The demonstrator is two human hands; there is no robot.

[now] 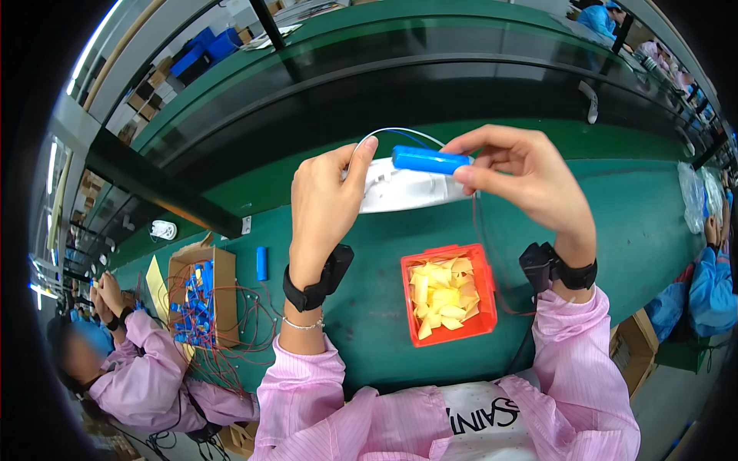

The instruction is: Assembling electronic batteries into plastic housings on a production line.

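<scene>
Between the fingers and thumb of my right hand point(523, 169) is a blue cylindrical battery point(429, 160), lying roughly level. A white plastic housing point(407, 190) is just behind and below it, gripped at its left end by my left hand point(330, 184). White and blue wires point(396, 129) arch from near my left thumb over to my right fingers. A thin dark wire drops from beside my right hand toward the bench. Below the hands, a red tray point(453, 338) holds a heap of yellow pieces point(444, 296).
To the left stands a cardboard box point(225, 296) full of blue parts with red wires spilling out. A single blue battery point(261, 263) lies beside it on the green bench point(361, 269). Co-workers sit at left and right. A dark recessed channel runs beyond the bench.
</scene>
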